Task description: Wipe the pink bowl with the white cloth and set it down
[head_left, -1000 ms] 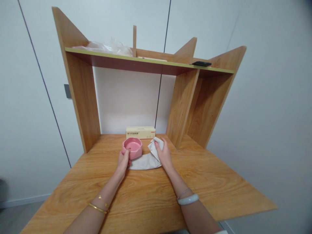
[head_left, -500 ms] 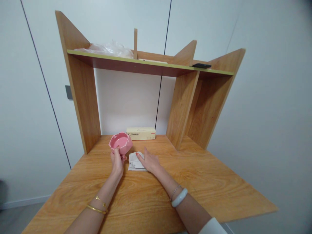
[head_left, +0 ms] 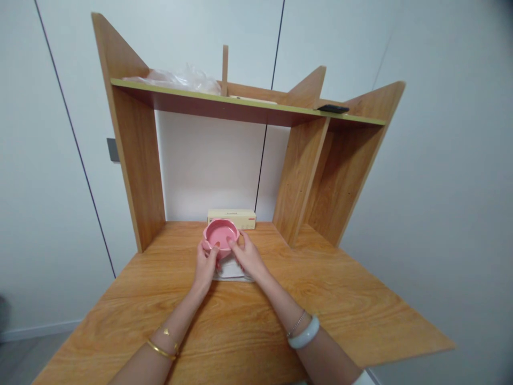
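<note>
A pink bowl [head_left: 222, 231] with a scalloped, angular rim is tilted toward me above the desk. My left hand [head_left: 207, 263] grips its near left side, thumb over the rim. On the near right side my right hand [head_left: 246, 255] holds the same bowl, its thumb inside the rim. Below the bowl a folded whitish-grey cloth [head_left: 232, 269] lies on the wood, partly covered by the bowl and my hands.
Behind the bowl a cream-yellow box [head_left: 247, 219] stands against the back wall. A wooden shelf unit [head_left: 302, 182] rises over the desk [head_left: 320, 299]. A clear plastic bag [head_left: 180, 81] and a dark flat object [head_left: 333, 108] rest on its top shelf.
The pink bowl has moved right, over the cloth, in my left hand. My right hand has come off the cloth and taken hold of the bowl's right side.
</note>
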Action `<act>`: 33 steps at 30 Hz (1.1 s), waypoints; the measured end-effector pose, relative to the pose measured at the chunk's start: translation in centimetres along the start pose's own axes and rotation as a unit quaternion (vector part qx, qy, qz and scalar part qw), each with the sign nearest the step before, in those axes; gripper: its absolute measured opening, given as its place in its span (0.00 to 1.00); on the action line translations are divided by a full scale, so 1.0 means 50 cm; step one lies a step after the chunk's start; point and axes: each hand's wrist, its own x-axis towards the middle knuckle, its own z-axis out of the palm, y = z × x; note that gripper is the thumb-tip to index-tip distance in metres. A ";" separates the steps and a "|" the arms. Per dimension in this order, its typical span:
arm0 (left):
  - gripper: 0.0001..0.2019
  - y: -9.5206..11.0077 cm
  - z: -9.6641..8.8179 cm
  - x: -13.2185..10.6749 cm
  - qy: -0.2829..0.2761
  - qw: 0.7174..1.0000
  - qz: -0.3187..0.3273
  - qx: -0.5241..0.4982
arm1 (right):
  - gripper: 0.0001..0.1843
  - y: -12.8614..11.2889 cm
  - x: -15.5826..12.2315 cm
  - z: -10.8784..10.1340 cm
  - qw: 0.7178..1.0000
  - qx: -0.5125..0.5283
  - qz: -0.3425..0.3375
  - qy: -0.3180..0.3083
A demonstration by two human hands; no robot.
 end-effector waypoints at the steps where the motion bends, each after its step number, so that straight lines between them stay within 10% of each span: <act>1: 0.19 0.000 0.003 -0.004 -0.012 1.000 0.005 0.021 | 0.28 -0.001 -0.004 0.001 1.000 -0.008 -0.001 0.010; 9: 0.33 -0.025 0.009 -0.012 -0.155 0.978 0.054 0.133 | 0.12 0.035 0.013 -0.065 0.996 0.013 0.061 0.056; 19: 0.14 -0.044 -0.036 0.032 -0.105 0.897 0.167 0.395 | 0.14 0.137 0.035 -0.231 0.967 -0.127 0.133 0.176; 33: 0.18 -0.045 -0.046 0.040 -0.127 0.861 0.079 0.485 | 0.20 0.174 0.037 -0.233 0.949 -0.202 0.171 0.170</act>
